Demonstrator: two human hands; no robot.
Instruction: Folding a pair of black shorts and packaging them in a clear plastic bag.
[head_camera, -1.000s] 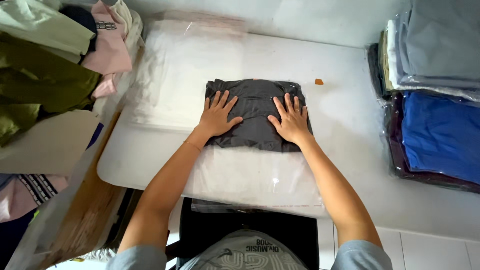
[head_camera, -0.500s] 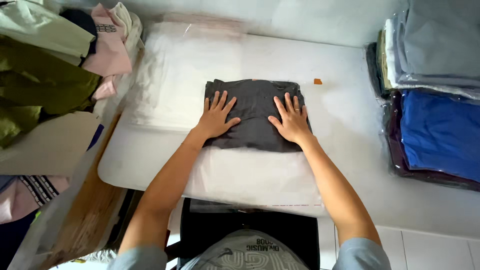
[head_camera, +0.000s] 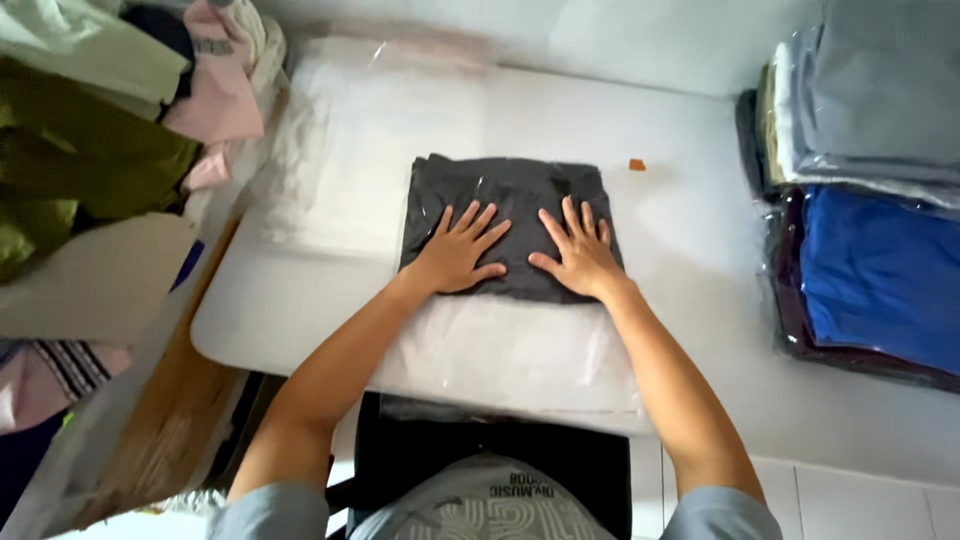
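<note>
Folded dark grey garment (head_camera: 510, 225): soft knit, squared to a near-rectangular block, matte, lightly creased; sheathed in a clear plastic bag (head_camera: 500, 350), glossy, with the empty open end trailing toward the near table edge; placed mid-table, slightly left of centre. Left hand (head_camera: 458, 252): flat on the near left part of the garment, palm down, fingers spread, gripping nothing. Right hand (head_camera: 578, 252): flat on the near right part, palm down, fingers fanned, gripping nothing; just beside the left, not touching. Step in hand, by judgement: pressing and smoothing the bagged piece, probably driving air out toward the open end. Next move, by judgement: even, steady pressure toward the mouth, then a clean fold of the slack film; slippery film, so risk of the fold skewing inside. White table (head_camera: 690, 250): smooth, hard, rounded near-left corner. Stack of empty clear bags (head_camera: 370, 150): flat, filmy, just left of and behind the garment. Small orange scrap (head_camera: 637, 164): on bare table, right of the garment, apart from it. Bagged folded garments (head_camera: 870, 200): stacked at far right, blue, grey and dark maroon, shiny wrap. Loose clothing heap (head_camera: 110, 110): far left, olive, pink, pale green, rumpled, unbagged.
</note>
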